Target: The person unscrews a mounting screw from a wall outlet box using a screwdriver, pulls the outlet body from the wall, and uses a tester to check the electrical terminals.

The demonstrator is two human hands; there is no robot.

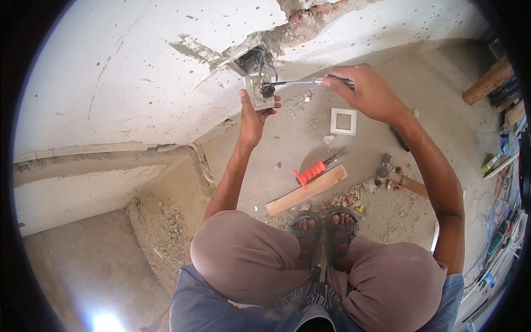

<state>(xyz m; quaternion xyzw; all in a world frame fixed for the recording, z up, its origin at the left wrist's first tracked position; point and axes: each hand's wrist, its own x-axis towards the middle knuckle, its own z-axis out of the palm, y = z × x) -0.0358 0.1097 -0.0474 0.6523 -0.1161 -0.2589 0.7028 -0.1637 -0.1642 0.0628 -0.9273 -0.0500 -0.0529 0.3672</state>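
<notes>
My left hand is closed around a pale square wall socket, its back side with a black part facing me. Dark wires run from the socket up into a rough hole in the white wall. My right hand grips the handle of a screwdriver. The long shaft points left, and its tip meets the back of the socket near the black part. Whether the tip sits in a screw is too small to tell.
A white square frame lies on the dusty floor. Nearer are a chisel with an orange grip, a wooden block and a hammer among rubble. Planks, cables and bottles crowd the right edge. A ledge drops away at left.
</notes>
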